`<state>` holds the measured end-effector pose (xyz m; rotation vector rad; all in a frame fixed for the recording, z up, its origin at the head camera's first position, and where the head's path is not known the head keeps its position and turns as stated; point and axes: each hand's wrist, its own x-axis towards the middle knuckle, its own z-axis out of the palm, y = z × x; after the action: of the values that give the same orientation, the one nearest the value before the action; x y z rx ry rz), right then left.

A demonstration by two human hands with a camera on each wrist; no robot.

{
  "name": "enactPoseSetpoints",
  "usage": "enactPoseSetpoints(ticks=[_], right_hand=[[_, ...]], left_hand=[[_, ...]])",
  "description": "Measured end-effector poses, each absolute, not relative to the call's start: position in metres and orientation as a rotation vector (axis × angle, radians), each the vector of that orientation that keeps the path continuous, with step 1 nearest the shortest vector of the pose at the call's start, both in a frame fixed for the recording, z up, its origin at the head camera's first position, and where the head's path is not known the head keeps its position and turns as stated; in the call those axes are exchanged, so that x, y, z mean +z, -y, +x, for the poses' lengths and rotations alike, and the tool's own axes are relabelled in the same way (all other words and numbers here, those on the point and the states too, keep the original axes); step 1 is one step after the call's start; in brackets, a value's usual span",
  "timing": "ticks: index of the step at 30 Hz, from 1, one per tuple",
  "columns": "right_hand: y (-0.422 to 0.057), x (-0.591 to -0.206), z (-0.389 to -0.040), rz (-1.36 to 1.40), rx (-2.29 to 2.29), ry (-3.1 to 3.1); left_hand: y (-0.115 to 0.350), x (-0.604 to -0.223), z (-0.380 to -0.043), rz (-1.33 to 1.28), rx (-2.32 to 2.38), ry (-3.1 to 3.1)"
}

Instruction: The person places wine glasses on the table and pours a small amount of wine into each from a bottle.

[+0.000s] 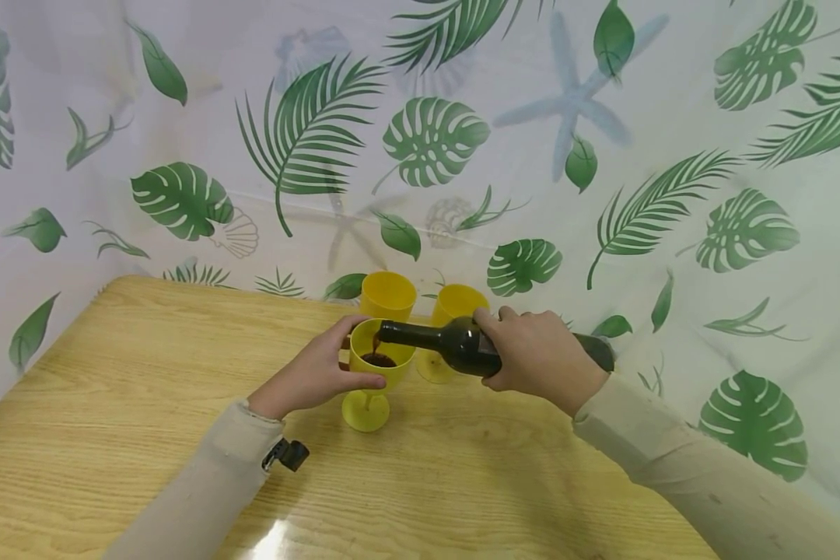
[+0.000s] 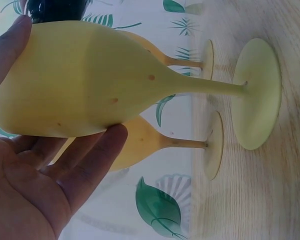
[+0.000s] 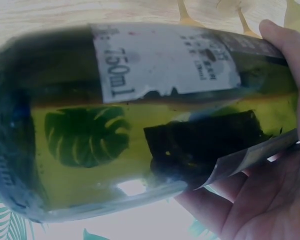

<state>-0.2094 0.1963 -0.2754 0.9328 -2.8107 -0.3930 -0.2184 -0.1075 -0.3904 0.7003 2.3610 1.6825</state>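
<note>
My left hand (image 1: pixel 315 372) grips the bowl of a yellow wine goblet (image 1: pixel 365 412), thumb on the near side and fingers on the far side. The goblet stands upright with its foot on the table. In my right hand (image 1: pixel 542 358) is a dark green wine bottle (image 1: pixel 462 346), held around its body and tipped nearly level, its mouth over the goblet's rim. A thin dark red stream runs from it, and dark wine (image 1: pixel 378 360) lies in the bowl. The right wrist view shows a torn white label (image 3: pixel 165 65) marked 750ml and liquid inside the bottle.
Two more yellow goblets stand close behind: one goblet (image 1: pixel 388 289) directly back, another goblet (image 1: pixel 462 299) to the right, partly behind the bottle. They are on a light wood-grain table (image 1: pixel 147 373). A white curtain (image 1: pixel 434 218) with green leaf prints hangs along its back edge.
</note>
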Motion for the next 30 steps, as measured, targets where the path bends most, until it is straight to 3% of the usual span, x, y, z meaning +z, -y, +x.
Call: enactPoseSetpoints(ticks=[30], right_hand=[[-0.1972,-0.2763,-0.2080,0.927,-0.384,2.811]], left_hand=[[0.1080,-0.3914,-0.2190,0.711,1.685,-2.354]])
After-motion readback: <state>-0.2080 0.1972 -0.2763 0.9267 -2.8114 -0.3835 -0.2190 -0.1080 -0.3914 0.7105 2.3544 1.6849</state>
